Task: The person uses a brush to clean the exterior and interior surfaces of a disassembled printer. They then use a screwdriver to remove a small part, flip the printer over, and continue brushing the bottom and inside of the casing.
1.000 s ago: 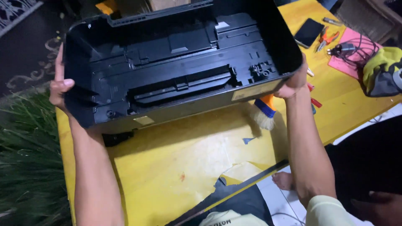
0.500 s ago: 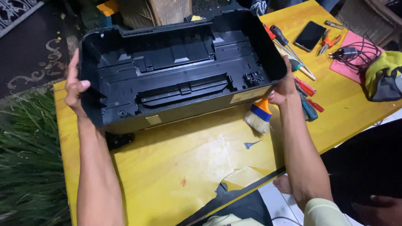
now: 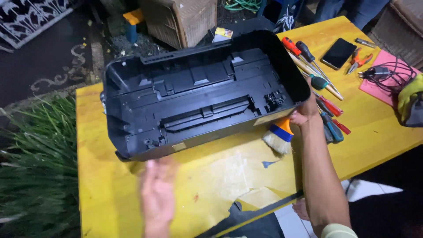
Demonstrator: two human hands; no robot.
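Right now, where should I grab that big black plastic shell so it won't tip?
Probably by its two short end walls, one from each side. The black shell is long, open-topped and tilted up, so one end alone looks unsteady. The right hand grips the right end; the left hand is off it, blurred, over the yellow table. Take the left wall.

My left hand (image 3: 157,194) motion-blurred, fingers indistinct, just below black plastic housing (image 3: 198,97). My right hand (image 3: 304,115) partly hidden behind housing's right corner. Brush (image 3: 278,134) handle tucked under same corner. Grey-yellow bag (image 3: 412,103) right of housing cut off by frame edge. Small parts inside housing too small to identify.
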